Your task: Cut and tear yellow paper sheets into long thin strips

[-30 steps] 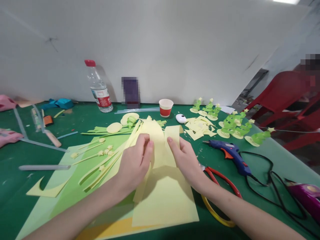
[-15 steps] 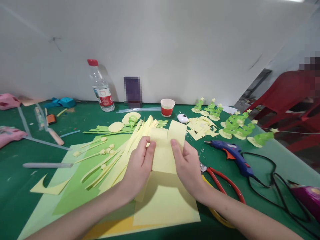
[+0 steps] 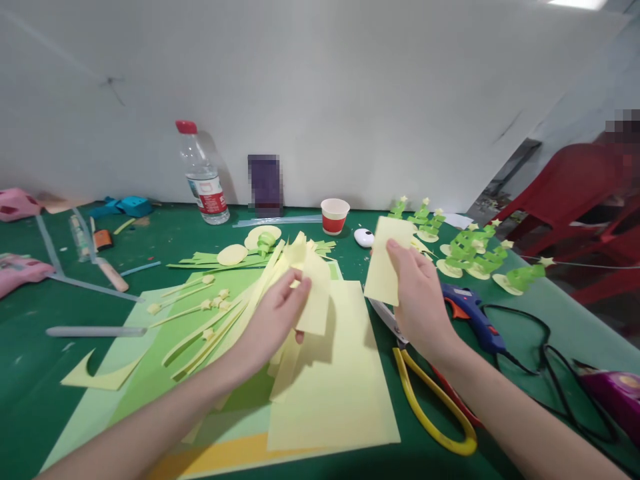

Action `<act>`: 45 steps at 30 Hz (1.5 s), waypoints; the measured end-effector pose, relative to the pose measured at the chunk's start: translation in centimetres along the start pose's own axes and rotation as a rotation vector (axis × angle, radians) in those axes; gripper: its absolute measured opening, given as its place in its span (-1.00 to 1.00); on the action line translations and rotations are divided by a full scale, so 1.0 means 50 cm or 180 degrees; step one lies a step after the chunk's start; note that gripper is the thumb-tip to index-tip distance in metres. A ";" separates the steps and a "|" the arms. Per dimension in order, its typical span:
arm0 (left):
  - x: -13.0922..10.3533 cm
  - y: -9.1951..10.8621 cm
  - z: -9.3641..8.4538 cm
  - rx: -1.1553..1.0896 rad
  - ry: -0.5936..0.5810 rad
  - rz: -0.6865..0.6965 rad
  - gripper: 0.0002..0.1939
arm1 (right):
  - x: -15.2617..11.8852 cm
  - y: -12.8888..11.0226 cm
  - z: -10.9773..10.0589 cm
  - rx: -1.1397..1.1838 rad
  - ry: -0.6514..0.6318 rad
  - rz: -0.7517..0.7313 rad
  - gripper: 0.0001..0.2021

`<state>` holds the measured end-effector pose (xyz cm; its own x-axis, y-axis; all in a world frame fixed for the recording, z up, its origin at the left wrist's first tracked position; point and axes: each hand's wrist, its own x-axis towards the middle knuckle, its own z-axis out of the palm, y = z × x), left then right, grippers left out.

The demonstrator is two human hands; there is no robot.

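My left hand (image 3: 277,307) pinches a small pale yellow paper piece (image 3: 316,297) between thumb and fingers, above a stack of coloured sheets. Farther right, my right hand (image 3: 420,290) grips another pale yellow paper piece (image 3: 383,270) of similar size, held upright. The two pieces are apart. Below them lies a large pale yellow sheet (image 3: 345,400). Scissors (image 3: 437,430) with yellow and red handles lie under my right hand and wrist, which partly hide them. Long pale yellow paper strips (image 3: 240,320) fan out by my left hand.
Behind stand a water bottle (image 3: 207,190) and a paper cup (image 3: 335,217). Green paper spirals with stars (image 3: 473,250) stand at the right, near a blue glue gun (image 3: 473,317) and its black cable. Pink glue guns (image 3: 23,273) and a grey stick (image 3: 95,331) lie left.
The pale yellow paper that both hands held together is now two separate pieces. My right hand has moved right and slightly up with one; my left hand keeps the other.
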<state>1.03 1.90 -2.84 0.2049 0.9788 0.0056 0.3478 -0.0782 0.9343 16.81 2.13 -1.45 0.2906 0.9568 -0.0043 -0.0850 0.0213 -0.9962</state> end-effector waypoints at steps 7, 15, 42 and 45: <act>-0.015 -0.041 0.037 0.0950 -0.0736 0.0239 -0.69 | 0.031 0.015 -0.009 -0.0033 -0.1333 0.1347 -0.77; -0.038 -0.066 0.061 0.2419 -0.1028 0.1044 -0.57 | 0.041 0.041 -0.008 0.0003 -0.1333 0.1353 -0.70; -0.018 -0.015 0.004 0.2138 -0.1259 0.0317 -0.62 | 0.064 0.043 -0.028 0.0033 -0.1170 0.0887 -0.72; -0.005 -0.007 -0.034 0.2049 -0.1645 -0.0243 -0.61 | 0.063 0.049 -0.025 -0.0266 -0.1035 0.0990 -0.76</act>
<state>-0.71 2.03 -2.57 0.4995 0.7877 -0.3607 0.8014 -0.2620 0.5377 18.74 4.85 -4.04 -0.0519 0.9556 -0.2899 -0.0399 -0.2920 -0.9556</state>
